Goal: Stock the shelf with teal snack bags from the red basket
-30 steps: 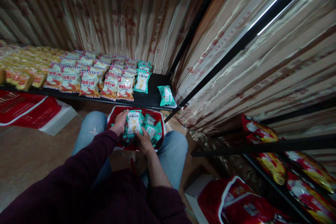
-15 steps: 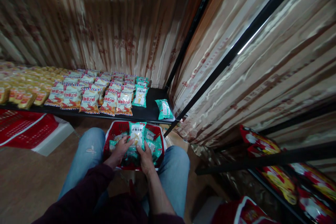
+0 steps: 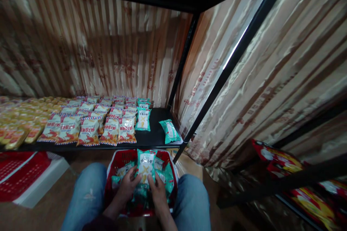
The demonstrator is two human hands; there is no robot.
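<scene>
Between my two hands is a teal and white snack bag (image 3: 146,164), held upright with its printed front facing me. My left hand (image 3: 128,184) grips its lower left side, and my right hand (image 3: 158,189) pinches the lower right side. Beneath them a red basket (image 3: 108,184) with a pale rim sits between my knees, holding several more teal bags (image 3: 168,177). On the black shelf (image 3: 152,138) ahead, a short row of teal bags (image 3: 143,119) stands at the right end of the goods. One teal bag (image 3: 169,131) lies apart near the shelf's right corner.
Rows of white and orange snack bags (image 3: 89,130) and yellow packs (image 3: 29,122) fill the shelf leftward. A black post (image 3: 206,104) rises at its right corner. Another red basket (image 3: 18,177) is at lower left; red and yellow packages (image 3: 306,195) lie on a right-hand rack.
The view has tilted up, so shelf and basket appear lower and the upper shelf's underside shows. Both hands still hold the same snack bag over the basket.
</scene>
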